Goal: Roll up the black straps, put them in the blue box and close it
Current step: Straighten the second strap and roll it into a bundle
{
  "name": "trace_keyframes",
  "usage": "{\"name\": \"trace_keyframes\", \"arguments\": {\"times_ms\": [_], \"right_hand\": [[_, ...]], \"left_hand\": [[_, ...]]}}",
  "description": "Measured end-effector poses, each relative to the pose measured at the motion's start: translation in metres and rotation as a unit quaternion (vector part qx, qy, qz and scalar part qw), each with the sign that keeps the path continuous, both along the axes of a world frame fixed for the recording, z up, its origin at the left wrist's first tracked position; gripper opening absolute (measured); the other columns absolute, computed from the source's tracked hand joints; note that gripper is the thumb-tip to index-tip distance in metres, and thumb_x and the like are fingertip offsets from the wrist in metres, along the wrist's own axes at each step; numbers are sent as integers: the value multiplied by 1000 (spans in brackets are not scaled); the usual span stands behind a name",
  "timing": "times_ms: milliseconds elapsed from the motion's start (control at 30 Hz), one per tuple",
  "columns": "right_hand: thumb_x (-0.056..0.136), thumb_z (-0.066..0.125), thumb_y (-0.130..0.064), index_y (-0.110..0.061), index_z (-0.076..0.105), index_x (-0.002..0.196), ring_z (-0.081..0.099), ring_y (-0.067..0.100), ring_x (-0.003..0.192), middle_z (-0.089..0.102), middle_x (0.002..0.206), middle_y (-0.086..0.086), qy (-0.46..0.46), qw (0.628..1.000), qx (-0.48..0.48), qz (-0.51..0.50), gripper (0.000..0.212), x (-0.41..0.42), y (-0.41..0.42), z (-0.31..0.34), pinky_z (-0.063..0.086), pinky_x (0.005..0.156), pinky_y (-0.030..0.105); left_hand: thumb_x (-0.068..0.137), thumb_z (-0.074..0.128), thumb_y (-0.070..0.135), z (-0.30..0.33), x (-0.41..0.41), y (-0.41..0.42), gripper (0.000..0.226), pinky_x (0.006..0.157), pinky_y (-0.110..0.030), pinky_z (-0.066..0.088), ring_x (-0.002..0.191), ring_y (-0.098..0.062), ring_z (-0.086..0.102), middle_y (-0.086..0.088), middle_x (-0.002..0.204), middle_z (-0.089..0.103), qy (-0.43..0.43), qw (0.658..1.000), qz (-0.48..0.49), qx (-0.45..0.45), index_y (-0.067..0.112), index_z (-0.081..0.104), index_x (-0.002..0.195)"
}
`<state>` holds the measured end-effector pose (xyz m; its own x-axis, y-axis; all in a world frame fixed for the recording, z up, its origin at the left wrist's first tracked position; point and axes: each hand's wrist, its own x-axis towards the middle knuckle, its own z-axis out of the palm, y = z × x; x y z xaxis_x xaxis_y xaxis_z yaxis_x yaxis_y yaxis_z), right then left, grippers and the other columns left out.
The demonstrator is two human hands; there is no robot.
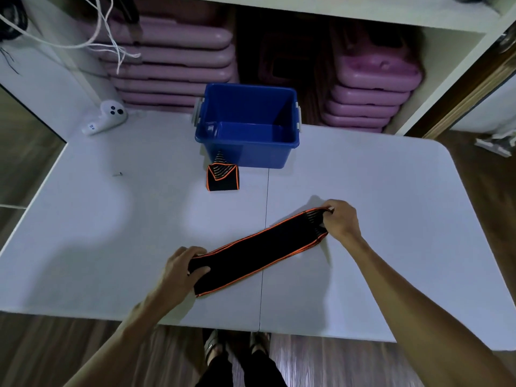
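Two grips: left hand (181,268) and right hand (342,219) each close on one end of the flat black strap (257,252).
Left grip: fingers curl over the near end and the thumb lies on top, pinning that end against the surface (111,233).
Right grip: fingertips pinch the far end, which looks lifted slightly and bunched, probably to pull the band straight.
Strap held: it runs diagonally between the hands, orange-edged, mostly lying flat; stretched out this way it seems readied for rolling from one end.
Step in hand: judged as smoothing before the roll begins; no turn of the roll shows yet.
Second strap: a rolled strap (222,177) stands just in front of the blue box (248,152), close to its near wall, seemingly parked there until both go in.
Box: open, interior apparently bare, set at the far edge of the surface within reach.
Lid: not seen anywhere in view.
Bystander item: a white controller (104,117) lies far left, well apart.
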<state>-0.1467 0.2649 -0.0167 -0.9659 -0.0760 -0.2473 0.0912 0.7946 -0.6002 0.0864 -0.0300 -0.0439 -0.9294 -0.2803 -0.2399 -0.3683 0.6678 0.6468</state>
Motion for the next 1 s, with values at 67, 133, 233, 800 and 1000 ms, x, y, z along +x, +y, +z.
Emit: {"name": "trace_keyframes", "arguments": {"times_ms": [67,133,233,800,1000], "right_hand": [[77,53,6,-10,71,91,66,23,86,66,87,2,11,999,-33,-30,29,-16,-6,3,53,79,32],[77,62,1,-11,69,102,63,22,96,65,100,4,18,995,-75,-56,29,-31,-12,6,46,77,24],[81,69,-12,-19,52,132,47,15,108,44,125,5,2,993,-111,-35,54,-36,-21,13,38,90,22],[91,56,-52,-21,54,134,42,18,134,49,143,2,145,952,-4,269,53,218,-9,-37,37,104,30],[95,49,-37,-20,66,116,58,17,117,64,125,1,202,949,50,238,33,214,-21,-39,52,90,34]], "left_hand": [[81,73,15,2,-7,12,26,65,-7,36,84,-18,59,-5,96,65,-2,999,46,4,10,66,105],[82,71,13,6,-14,32,18,58,-6,39,78,-14,59,-1,88,65,-1,996,86,26,11,66,99],[83,68,13,6,-19,68,11,55,-18,52,70,-20,65,3,75,64,-12,987,131,92,13,63,92],[84,51,62,6,-10,51,68,93,-35,48,126,-18,43,0,146,36,67,920,-352,-161,36,32,143],[89,19,48,14,-37,53,58,102,-38,42,135,-21,36,-2,143,42,65,871,-459,-161,28,50,134]]}}
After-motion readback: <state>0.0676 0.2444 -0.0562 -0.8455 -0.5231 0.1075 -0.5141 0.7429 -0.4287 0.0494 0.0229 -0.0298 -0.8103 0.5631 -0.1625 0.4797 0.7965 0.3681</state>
